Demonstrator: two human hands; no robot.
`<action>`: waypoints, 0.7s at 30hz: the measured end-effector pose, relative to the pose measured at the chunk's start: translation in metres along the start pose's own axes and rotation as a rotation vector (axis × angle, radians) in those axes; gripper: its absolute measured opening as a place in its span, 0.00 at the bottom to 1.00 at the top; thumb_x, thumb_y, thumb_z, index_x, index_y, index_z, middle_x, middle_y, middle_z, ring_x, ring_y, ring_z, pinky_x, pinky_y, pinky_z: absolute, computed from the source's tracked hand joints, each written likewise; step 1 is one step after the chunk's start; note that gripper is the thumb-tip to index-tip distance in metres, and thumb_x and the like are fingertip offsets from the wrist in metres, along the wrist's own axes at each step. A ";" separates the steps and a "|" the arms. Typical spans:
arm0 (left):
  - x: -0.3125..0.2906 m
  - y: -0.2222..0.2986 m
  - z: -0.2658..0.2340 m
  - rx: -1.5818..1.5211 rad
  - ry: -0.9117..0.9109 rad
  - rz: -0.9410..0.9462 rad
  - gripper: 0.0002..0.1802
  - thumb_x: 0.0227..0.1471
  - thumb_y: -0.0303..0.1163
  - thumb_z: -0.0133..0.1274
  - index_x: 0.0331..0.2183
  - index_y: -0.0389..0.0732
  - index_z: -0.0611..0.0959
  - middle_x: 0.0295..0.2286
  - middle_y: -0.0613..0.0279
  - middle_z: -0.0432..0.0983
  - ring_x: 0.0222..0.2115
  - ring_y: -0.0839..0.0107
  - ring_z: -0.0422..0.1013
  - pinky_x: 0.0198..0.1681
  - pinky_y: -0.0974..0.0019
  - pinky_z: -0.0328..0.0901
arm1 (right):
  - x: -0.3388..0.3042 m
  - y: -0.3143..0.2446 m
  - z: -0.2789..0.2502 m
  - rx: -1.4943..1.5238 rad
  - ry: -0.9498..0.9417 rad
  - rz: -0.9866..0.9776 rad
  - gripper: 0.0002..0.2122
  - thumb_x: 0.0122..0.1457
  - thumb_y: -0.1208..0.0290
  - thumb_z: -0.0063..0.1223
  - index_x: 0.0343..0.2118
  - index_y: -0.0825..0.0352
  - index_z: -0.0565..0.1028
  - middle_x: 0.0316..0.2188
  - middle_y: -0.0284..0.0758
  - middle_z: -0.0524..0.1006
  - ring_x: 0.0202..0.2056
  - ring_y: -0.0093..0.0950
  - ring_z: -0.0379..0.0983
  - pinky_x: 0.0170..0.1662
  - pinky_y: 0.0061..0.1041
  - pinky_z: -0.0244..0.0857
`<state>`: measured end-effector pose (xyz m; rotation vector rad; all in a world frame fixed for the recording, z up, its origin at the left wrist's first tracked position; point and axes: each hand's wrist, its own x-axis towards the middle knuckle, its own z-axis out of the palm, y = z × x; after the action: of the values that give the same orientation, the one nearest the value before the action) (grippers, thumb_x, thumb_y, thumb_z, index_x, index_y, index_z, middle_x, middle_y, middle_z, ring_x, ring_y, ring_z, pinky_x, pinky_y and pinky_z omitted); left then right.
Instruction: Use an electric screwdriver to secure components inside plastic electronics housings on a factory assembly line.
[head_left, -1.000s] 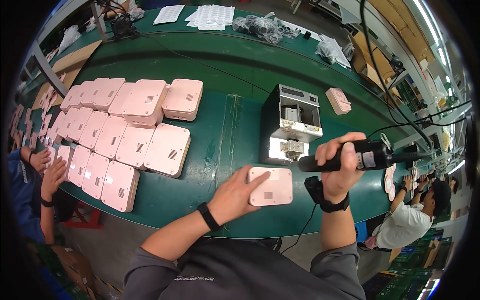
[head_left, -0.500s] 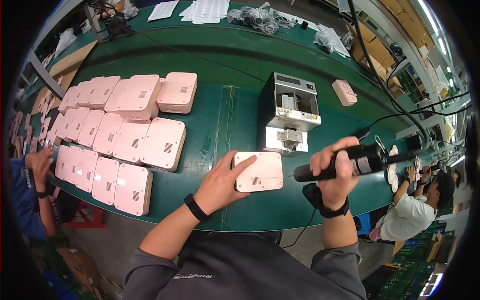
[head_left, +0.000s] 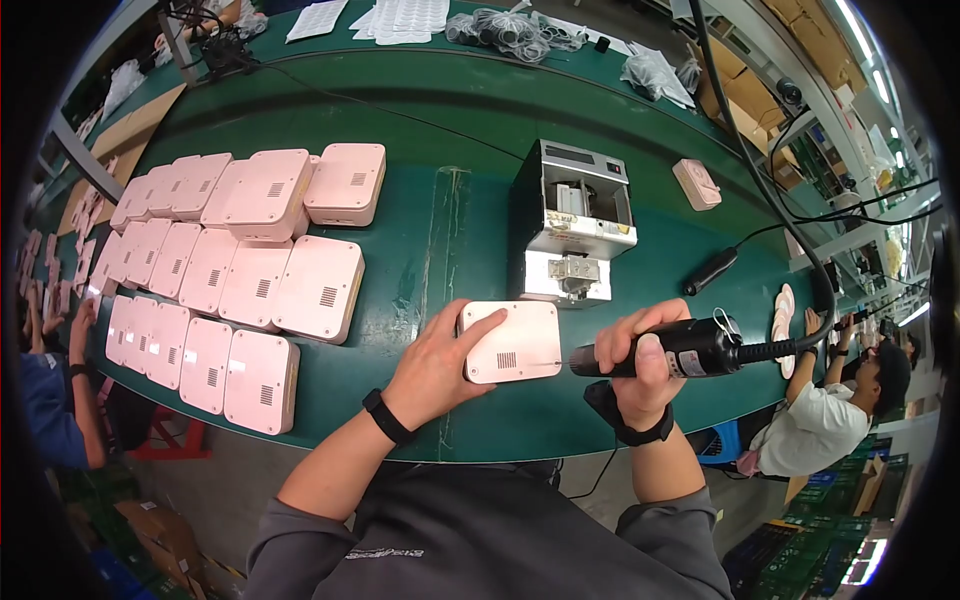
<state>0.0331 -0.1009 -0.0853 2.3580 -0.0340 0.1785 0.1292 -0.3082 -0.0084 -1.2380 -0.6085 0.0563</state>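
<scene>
At the lower centre of the frame, we observed the left hand [head_left: 425, 358] gripping the left side of a pink case [head_left: 525, 345], index finger laid across its upper face; the case rested on the green counter [head_left: 545, 420]. Just to the right, the right hand [head_left: 638, 352] was closed around a black corded driver [head_left: 702, 346], whose front end pointed at the case's lower right corner; we could not tell whether its tip touched. At the left of the frame we noted rows of similar pink boxes [head_left: 262, 375]. Beyond the held case, right of centre, we found a black-and-silver machine [head_left: 585, 232]; to its right lay a slim black handle [head_left: 712, 272] and, farther off, a small pink unit [head_left: 695, 186]. Along the top edge we distinguished white sheets [head_left: 412, 18] and clear plastic bundles [head_left: 512, 38].
</scene>
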 end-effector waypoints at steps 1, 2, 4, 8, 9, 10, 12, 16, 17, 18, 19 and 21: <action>0.000 0.000 0.000 0.000 0.002 0.002 0.51 0.32 0.33 0.73 0.60 0.58 0.69 0.54 0.48 0.61 0.51 0.48 0.67 0.52 0.54 0.68 | 0.000 0.001 0.000 -0.004 -0.007 -0.006 0.12 0.58 0.66 0.52 0.36 0.65 0.62 0.18 0.35 0.66 0.16 0.25 0.61 0.22 0.27 0.61; 0.000 -0.001 0.000 -0.007 0.000 0.003 0.51 0.32 0.33 0.73 0.60 0.57 0.69 0.54 0.48 0.61 0.51 0.48 0.67 0.53 0.54 0.68 | 0.000 0.002 0.000 -0.007 -0.015 -0.012 0.12 0.59 0.66 0.52 0.37 0.65 0.62 0.18 0.35 0.66 0.16 0.25 0.61 0.22 0.27 0.62; 0.001 -0.002 0.000 -0.018 -0.001 0.004 0.51 0.32 0.32 0.72 0.60 0.57 0.69 0.54 0.48 0.61 0.51 0.48 0.67 0.53 0.54 0.68 | 0.003 0.001 0.002 -0.009 -0.026 -0.023 0.12 0.59 0.66 0.51 0.37 0.66 0.62 0.18 0.35 0.67 0.16 0.25 0.61 0.22 0.27 0.62; 0.000 -0.002 0.000 -0.017 0.003 0.020 0.50 0.32 0.32 0.72 0.59 0.57 0.69 0.54 0.49 0.61 0.51 0.48 0.66 0.53 0.54 0.68 | 0.024 -0.008 0.004 -0.087 -0.006 0.006 0.09 0.60 0.68 0.48 0.38 0.66 0.63 0.18 0.35 0.67 0.16 0.25 0.62 0.23 0.28 0.62; -0.001 -0.002 0.000 -0.015 0.009 0.021 0.50 0.32 0.32 0.72 0.59 0.57 0.69 0.54 0.49 0.61 0.51 0.48 0.66 0.53 0.54 0.68 | 0.033 -0.010 0.004 -0.078 0.015 -0.059 0.09 0.61 0.69 0.47 0.38 0.66 0.64 0.18 0.35 0.67 0.16 0.25 0.63 0.23 0.28 0.62; -0.002 -0.003 0.000 -0.018 0.011 0.017 0.50 0.32 0.32 0.72 0.59 0.56 0.69 0.54 0.49 0.61 0.51 0.48 0.67 0.53 0.54 0.68 | 0.044 -0.011 0.004 -0.067 0.037 -0.124 0.08 0.61 0.69 0.47 0.39 0.66 0.64 0.18 0.35 0.68 0.16 0.25 0.63 0.23 0.28 0.62; 0.000 -0.001 -0.001 -0.024 0.007 0.017 0.50 0.32 0.32 0.72 0.59 0.56 0.69 0.54 0.49 0.61 0.51 0.48 0.67 0.53 0.54 0.68 | 0.059 -0.011 0.003 -0.057 0.063 -0.196 0.07 0.62 0.70 0.46 0.39 0.66 0.64 0.18 0.35 0.68 0.16 0.25 0.63 0.23 0.28 0.62; -0.002 0.002 -0.002 -0.024 0.000 0.001 0.49 0.33 0.33 0.72 0.59 0.56 0.69 0.54 0.49 0.61 0.51 0.49 0.67 0.53 0.54 0.67 | 0.073 -0.001 0.002 -0.133 0.138 -0.179 0.07 0.62 0.69 0.46 0.38 0.65 0.64 0.18 0.34 0.68 0.16 0.25 0.64 0.23 0.29 0.63; -0.001 0.002 -0.002 -0.025 0.002 -0.001 0.49 0.33 0.33 0.72 0.59 0.56 0.69 0.54 0.49 0.61 0.51 0.49 0.67 0.53 0.54 0.67 | 0.072 -0.003 0.001 -0.124 0.122 -0.152 0.08 0.62 0.68 0.47 0.38 0.65 0.64 0.18 0.34 0.68 0.16 0.25 0.64 0.23 0.29 0.63; 0.000 0.002 -0.003 -0.024 0.005 0.004 0.49 0.33 0.33 0.72 0.59 0.56 0.70 0.54 0.50 0.61 0.51 0.49 0.67 0.53 0.54 0.68 | 0.070 -0.005 0.000 -0.116 0.107 -0.124 0.09 0.63 0.67 0.47 0.39 0.65 0.64 0.18 0.34 0.67 0.16 0.25 0.64 0.23 0.29 0.63; -0.001 0.000 -0.002 -0.024 0.007 0.000 0.49 0.32 0.33 0.72 0.59 0.56 0.70 0.54 0.50 0.62 0.51 0.49 0.67 0.53 0.54 0.68 | 0.066 -0.004 0.000 -0.106 0.088 -0.090 0.09 0.63 0.66 0.47 0.39 0.65 0.64 0.18 0.33 0.67 0.16 0.25 0.64 0.23 0.28 0.63; -0.002 -0.002 0.000 -0.029 0.008 -0.013 0.49 0.32 0.33 0.72 0.59 0.56 0.70 0.54 0.50 0.62 0.51 0.49 0.67 0.52 0.53 0.68 | 0.046 -0.009 0.008 -0.037 0.044 -0.050 0.10 0.63 0.65 0.48 0.39 0.65 0.63 0.18 0.34 0.67 0.16 0.25 0.64 0.23 0.28 0.63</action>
<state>0.0312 -0.0996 -0.0869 2.3283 -0.0174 0.1793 0.1616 -0.2878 0.0201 -1.2560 -0.6037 -0.0240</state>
